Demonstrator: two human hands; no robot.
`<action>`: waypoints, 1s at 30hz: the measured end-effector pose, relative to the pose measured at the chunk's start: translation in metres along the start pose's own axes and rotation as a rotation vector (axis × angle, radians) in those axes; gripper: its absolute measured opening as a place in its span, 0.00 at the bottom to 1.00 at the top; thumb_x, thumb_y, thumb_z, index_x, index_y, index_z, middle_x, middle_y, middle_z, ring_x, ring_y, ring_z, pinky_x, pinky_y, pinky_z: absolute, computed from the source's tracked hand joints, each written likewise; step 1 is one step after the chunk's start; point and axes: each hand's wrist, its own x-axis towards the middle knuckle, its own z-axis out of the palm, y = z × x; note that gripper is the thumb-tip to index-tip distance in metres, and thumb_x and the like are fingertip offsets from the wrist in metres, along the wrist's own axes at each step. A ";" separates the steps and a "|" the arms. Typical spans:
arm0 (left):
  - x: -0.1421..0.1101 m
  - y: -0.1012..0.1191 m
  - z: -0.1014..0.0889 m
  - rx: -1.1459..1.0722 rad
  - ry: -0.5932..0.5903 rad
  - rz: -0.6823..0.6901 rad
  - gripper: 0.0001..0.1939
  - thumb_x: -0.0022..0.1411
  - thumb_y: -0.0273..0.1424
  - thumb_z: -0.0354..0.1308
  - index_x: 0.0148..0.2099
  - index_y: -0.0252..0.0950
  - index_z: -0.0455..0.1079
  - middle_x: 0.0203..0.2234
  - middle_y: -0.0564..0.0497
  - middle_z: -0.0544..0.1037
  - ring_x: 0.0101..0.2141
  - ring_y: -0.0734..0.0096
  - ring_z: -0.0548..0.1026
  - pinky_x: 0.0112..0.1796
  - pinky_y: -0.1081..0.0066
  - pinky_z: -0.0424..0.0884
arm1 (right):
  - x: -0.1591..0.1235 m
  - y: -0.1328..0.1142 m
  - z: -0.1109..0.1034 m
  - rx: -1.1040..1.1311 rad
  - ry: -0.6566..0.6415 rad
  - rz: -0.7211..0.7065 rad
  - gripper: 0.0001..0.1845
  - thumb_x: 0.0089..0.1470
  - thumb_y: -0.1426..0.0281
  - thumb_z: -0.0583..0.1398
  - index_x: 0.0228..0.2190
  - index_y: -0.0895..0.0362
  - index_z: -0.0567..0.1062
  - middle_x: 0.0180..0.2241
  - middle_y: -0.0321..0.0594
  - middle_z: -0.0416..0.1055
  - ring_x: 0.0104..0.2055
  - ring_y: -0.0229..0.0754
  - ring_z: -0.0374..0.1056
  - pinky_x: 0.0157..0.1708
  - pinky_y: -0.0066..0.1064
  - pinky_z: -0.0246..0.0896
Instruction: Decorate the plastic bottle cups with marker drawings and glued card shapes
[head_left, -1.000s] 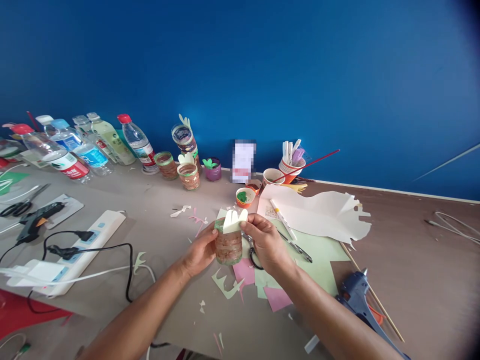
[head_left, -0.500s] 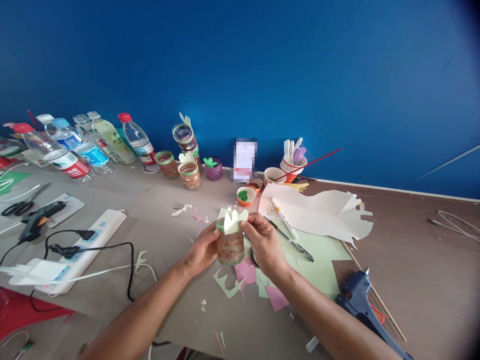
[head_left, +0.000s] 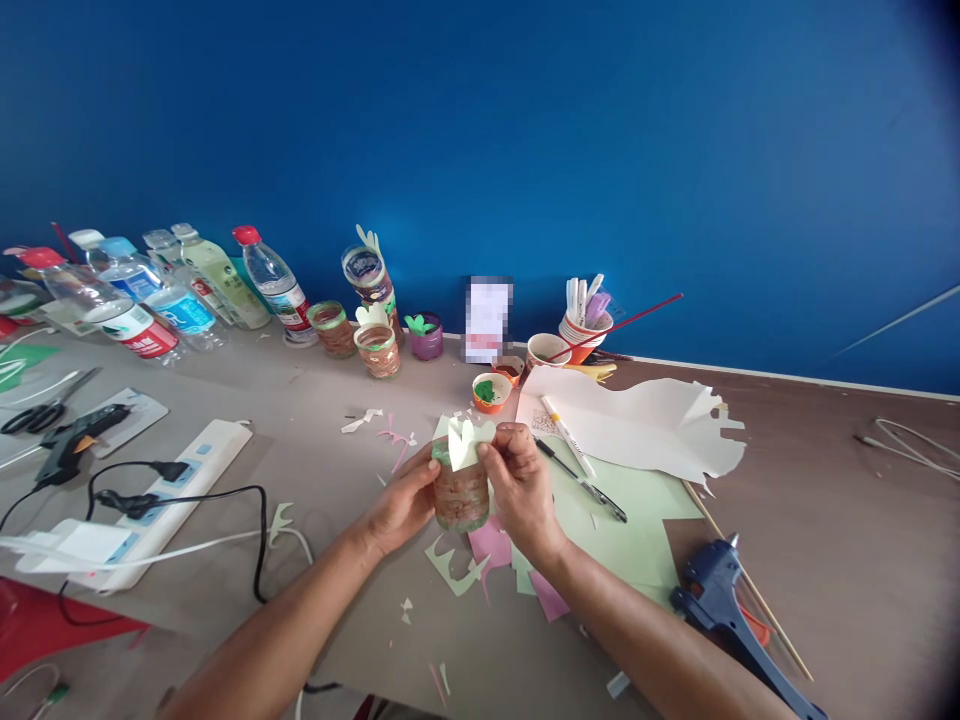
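My left hand (head_left: pixel 406 499) grips the left side of a brown-painted plastic jar (head_left: pixel 460 497) with a green rim, its thumb near the top edge. At the jar's upper right, a pale green paper cutout (head_left: pixel 466 444) with rounded lobes is pinched between the thumb and fingers of my right hand (head_left: pixel 521 480). The cutout overlaps the front of the rim; whether it is stuck there I cannot tell. Below the jar lie pink paper (head_left: pixel 490 543) and a spiky light green scrap (head_left: pixel 454 570).
A blue glue gun (head_left: pixel 716 590) and a wooden stick (head_left: pixel 772 622) lie at the right. Painted jars (head_left: pixel 377 350) and plastic bottles (head_left: pixel 274 285) line the wall. A power strip (head_left: pixel 180 490) with cords and a black glue gun (head_left: pixel 79 440) occupy the left. Pens rest on green paper (head_left: pixel 630 550).
My right hand has shifted slightly, its fingers curling more behind the paper cutout. The jar stays in nearly the same place, held by my left hand.
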 end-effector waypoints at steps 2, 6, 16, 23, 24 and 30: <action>0.000 0.001 0.001 0.000 0.007 -0.001 0.19 0.60 0.38 0.63 0.52 0.38 0.75 0.43 0.44 0.80 0.45 0.59 0.76 0.40 0.68 0.69 | -0.002 -0.001 0.000 0.017 -0.018 0.017 0.07 0.56 0.63 0.58 0.30 0.53 0.68 0.31 0.36 0.61 0.34 0.41 0.60 0.37 0.35 0.60; 0.000 0.004 0.004 0.006 0.029 0.005 0.19 0.60 0.38 0.63 0.51 0.37 0.75 0.43 0.45 0.81 0.45 0.60 0.76 0.42 0.67 0.69 | -0.006 -0.004 -0.003 0.097 -0.066 0.112 0.15 0.57 0.57 0.57 0.41 0.53 0.68 0.37 0.40 0.67 0.38 0.43 0.64 0.40 0.38 0.63; 0.000 0.005 0.005 0.018 0.048 0.022 0.17 0.58 0.37 0.65 0.49 0.37 0.76 0.42 0.45 0.81 0.44 0.59 0.77 0.43 0.67 0.70 | -0.007 -0.009 0.000 -0.046 -0.111 0.113 0.27 0.49 0.56 0.62 0.49 0.52 0.67 0.47 0.46 0.64 0.46 0.48 0.62 0.47 0.43 0.65; -0.001 0.003 0.005 0.033 0.045 0.042 0.17 0.58 0.37 0.65 0.49 0.39 0.77 0.43 0.46 0.81 0.44 0.61 0.77 0.44 0.67 0.70 | -0.010 -0.003 0.005 -0.099 -0.093 0.090 0.27 0.51 0.57 0.62 0.50 0.54 0.67 0.46 0.47 0.64 0.47 0.49 0.64 0.48 0.47 0.63; -0.001 0.003 0.005 0.033 0.043 0.047 0.16 0.59 0.37 0.65 0.49 0.39 0.77 0.43 0.46 0.81 0.45 0.60 0.77 0.44 0.67 0.70 | -0.010 -0.002 0.006 -0.101 -0.090 0.089 0.26 0.51 0.57 0.62 0.50 0.53 0.67 0.46 0.47 0.65 0.47 0.49 0.64 0.48 0.46 0.64; 0.000 0.003 0.004 0.017 0.049 0.050 0.16 0.60 0.36 0.64 0.50 0.40 0.76 0.43 0.46 0.82 0.44 0.61 0.78 0.45 0.67 0.70 | -0.012 -0.004 0.007 -0.029 -0.076 0.125 0.27 0.51 0.54 0.61 0.49 0.54 0.68 0.46 0.47 0.65 0.47 0.49 0.63 0.49 0.47 0.64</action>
